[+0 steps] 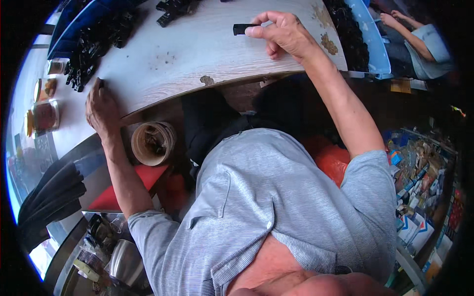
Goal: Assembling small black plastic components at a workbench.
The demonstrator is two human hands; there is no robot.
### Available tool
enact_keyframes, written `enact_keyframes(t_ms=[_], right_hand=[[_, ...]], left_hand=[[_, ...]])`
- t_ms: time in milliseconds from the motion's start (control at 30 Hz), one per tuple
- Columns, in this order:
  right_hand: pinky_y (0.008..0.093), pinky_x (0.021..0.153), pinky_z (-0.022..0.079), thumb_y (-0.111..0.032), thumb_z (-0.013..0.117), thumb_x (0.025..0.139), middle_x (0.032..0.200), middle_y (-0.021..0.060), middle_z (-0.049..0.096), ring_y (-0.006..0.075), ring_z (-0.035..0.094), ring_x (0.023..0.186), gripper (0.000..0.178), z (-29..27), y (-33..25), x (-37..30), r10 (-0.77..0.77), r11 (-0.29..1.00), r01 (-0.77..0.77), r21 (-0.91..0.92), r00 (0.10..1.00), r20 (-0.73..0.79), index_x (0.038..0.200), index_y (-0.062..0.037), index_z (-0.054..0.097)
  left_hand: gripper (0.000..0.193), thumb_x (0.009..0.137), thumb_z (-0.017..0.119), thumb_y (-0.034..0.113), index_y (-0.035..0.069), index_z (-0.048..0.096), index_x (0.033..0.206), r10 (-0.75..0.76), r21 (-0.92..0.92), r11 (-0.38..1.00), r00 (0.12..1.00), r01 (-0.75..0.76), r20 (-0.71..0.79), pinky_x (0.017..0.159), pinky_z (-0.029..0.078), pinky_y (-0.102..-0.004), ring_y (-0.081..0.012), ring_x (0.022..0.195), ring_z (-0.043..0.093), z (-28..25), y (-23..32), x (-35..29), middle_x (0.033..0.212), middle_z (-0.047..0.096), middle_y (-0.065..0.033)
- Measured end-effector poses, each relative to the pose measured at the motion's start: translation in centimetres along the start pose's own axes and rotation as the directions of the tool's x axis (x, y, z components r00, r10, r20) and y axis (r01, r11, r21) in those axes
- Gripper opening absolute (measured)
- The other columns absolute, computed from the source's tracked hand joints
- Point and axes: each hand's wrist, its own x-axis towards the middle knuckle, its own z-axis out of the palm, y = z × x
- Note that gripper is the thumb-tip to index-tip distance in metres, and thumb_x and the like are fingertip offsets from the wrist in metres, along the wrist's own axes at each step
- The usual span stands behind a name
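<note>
My right hand (287,35) is over the far right part of the table, pinching a small black rectangular plastic piece (241,29) between thumb and fingers. The piece points to the left. At the table's left, my left hand (101,107) rests near the front edge with its fingers curled. A bit of a small black piece (101,83) shows at its fingertips; the rest is hidden by the hand. Just beyond that hand lies a heap of small black plastic pieces (94,49). A smaller cluster of black pieces (173,10) lies at the far middle.
The pale wood table (163,64) has a chipped edge. Blue bins (368,34) (74,24) stand at both sides, the right one with black pieces. Jars (43,116) stand at left. A bucket (153,143) is below the edge. Another person's arm (412,37) shows at far right.
</note>
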Motion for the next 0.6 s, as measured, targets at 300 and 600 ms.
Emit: enact_keyframes(t_ms=[300, 600], right_hand=[[0.0223, 0.039, 0.041, -0.03, 0.081, 0.081, 0.053, -0.0013, 0.054, 0.0063, 0.05, 0.041, 0.036, 0.8, -1.2, 0.2, 0.123, 0.992, -0.124, -0.036, 0.992, -0.014, 0.101, -0.0051, 0.067], [0.0237, 0.037, 0.041, -0.028, 0.083, 0.079, 0.056, -0.0017, 0.052, 0.007, 0.049, 0.041, 0.042, 1.0, -1.0, 0.1, 0.116, 0.993, -0.115, 0.037, 0.992, -0.039, 0.105, -0.0014, 0.065]], left_hand=[[0.026, 0.088, 0.067, 0.013, 0.013, 0.07, 0.113, -0.176, -0.569, 0.812, 0.984, 0.131, -0.025, 0.079, 0.056, -0.0387, -0.0274, 0.09, 0.069, 0.6, 7.2, -0.6, 0.102, 0.073, -0.0088], [0.023, 0.092, 0.067, 0.018, 0.008, 0.07, 0.112, -0.042, -0.271, 0.961, 0.998, 0.051, 0.039, 0.089, 0.052, -0.0381, -0.0303, 0.1, 0.064, -0.9, 13.3, 1.8, 0.108, 0.072, -0.0083]])
